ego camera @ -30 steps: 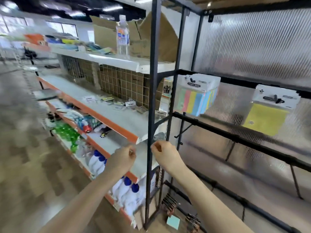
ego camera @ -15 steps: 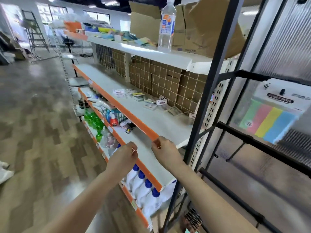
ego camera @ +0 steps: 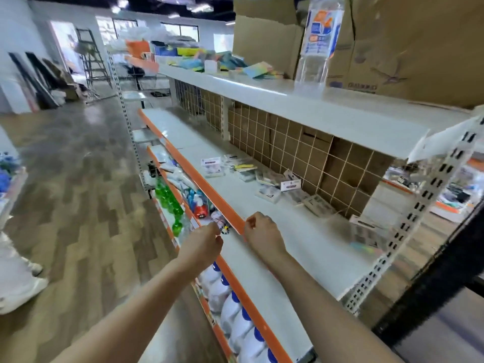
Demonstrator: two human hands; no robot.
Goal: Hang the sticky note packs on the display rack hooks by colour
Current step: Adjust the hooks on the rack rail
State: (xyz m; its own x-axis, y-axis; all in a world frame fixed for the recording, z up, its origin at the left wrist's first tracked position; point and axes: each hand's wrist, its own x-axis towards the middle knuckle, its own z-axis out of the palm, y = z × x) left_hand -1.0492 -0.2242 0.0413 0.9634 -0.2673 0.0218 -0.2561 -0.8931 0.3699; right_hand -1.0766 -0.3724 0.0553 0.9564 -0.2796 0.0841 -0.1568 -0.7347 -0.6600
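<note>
One head-worn view looks forward and down along the shelving (ego camera: 301, 106), close above seemingly both forearms.

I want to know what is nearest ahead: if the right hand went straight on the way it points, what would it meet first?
Probably the orange shelf edge, just beyond the right hand. Depth is unclear, so it may touch already.

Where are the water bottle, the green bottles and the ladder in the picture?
water bottle (ego camera: 318, 45): head view, on its label.
green bottles (ego camera: 167, 196): head view, on one bottle's body.
ladder (ego camera: 90, 58): head view, on its upper rungs.
</note>
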